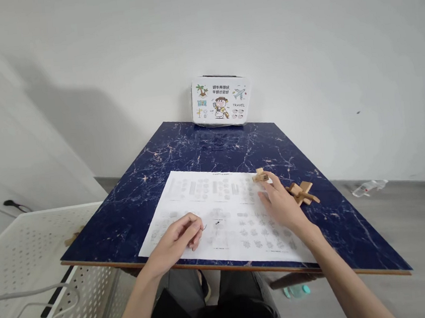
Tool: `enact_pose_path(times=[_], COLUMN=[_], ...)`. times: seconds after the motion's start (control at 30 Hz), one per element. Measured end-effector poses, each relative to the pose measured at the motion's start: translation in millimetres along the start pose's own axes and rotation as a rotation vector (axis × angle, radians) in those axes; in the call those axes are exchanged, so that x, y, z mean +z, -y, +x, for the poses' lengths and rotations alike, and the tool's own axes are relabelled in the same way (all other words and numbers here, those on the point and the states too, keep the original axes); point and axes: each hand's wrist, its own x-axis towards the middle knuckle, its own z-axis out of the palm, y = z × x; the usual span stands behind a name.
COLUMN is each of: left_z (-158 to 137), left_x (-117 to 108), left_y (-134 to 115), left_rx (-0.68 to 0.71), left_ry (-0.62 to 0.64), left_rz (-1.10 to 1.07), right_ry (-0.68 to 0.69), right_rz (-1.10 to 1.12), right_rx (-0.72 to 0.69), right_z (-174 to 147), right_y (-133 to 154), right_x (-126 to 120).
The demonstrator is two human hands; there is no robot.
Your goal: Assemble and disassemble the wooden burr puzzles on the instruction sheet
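My right hand [279,200] reaches over the upper right of a printed sheet [214,245], its fingertips closed on a small light wooden puzzle piece [260,174]. Just right of that hand lies a cluster of crossed wooden puzzle pieces [304,194] on the dark blue marbled table, partly hidden by the hand. My left hand [180,235] rests on the left part of the sheet with its fingers curled in, and nothing shows in it. Rows of small grey diagrams cover the sheet, too faint to read.
A white cartoon-printed case [221,100] stands at the table's [234,149] far edge by the wall. Left of the table is a white perforated basket [28,249] with a cable. A clear plastic item [369,188] lies on the floor at right, and a teal-capped bottle [298,290] lies below.
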Motion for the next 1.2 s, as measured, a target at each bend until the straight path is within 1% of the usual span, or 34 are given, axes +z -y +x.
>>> enact_pose_path(times=[0.13,0.27,0.4,0.47,0.53,0.63,0.73,0.8,0.87,1.0,1.07,1.1,1.2], left_z=[-0.2,-0.5,-0.1,-0.1,-0.5,-1.4,-2.4,-2.8,-3.1,-3.1,-3.2,-3.3,-3.6], left_x=[-0.1,-0.5,-0.3,0.0,-0.2,-2.5,-5.6,-6.2,-5.0,-0.9,0.1,0.1,-1.2], left_y=[1.3,2.6,3.8,4.8,6.6,10.6,13.1,12.8,11.5,10.3,11.6,12.6,15.6], left_rx=[0.005,0.019,0.036,0.049,0.060,0.061,0.052,0.041,0.037,0.039,0.034,0.034,0.045], left_ry=[0.002,0.008,-0.007,-0.049,-0.096,-0.109,-0.071,-0.043,-0.028,-0.043,-0.049,-0.049,-0.036], left_rz=[-0.006,-0.006,0.013,0.034,0.057,0.075,0.084,0.094,0.088,0.029,0.007,0.001,-0.004], right_ry=[-0.043,-0.029,0.132,0.203,0.247,0.299,0.358,0.370,0.333,0.128,0.064,0.061,0.111], right_rz=[0.196,0.508,0.840,0.973,1.055,1.109,1.155,1.150,1.115,1.029,0.979,0.947,0.841], right_rx=[-0.079,-0.094,-0.085,-0.121,-0.175,-0.245,-0.289,-0.303,-0.290,-0.230,-0.205,-0.200,-0.224], right_z=[-4.4,-17.0,-37.5,-47.0,-54.4,-61.6,-65.2,-66.0,-65.5,-61.9,-59.6,-58.7,-57.2], right_y=[0.7,12.7,40.7,57.7,74.1,95.2,110.5,116.7,119.5,118.4,117.3,117.1,117.3], right_x=[3.0,-2.6,-16.7,-21.8,-23.1,-19.7,-15.5,-13.9,-12.6,-6.0,-1.5,0.5,3.6])
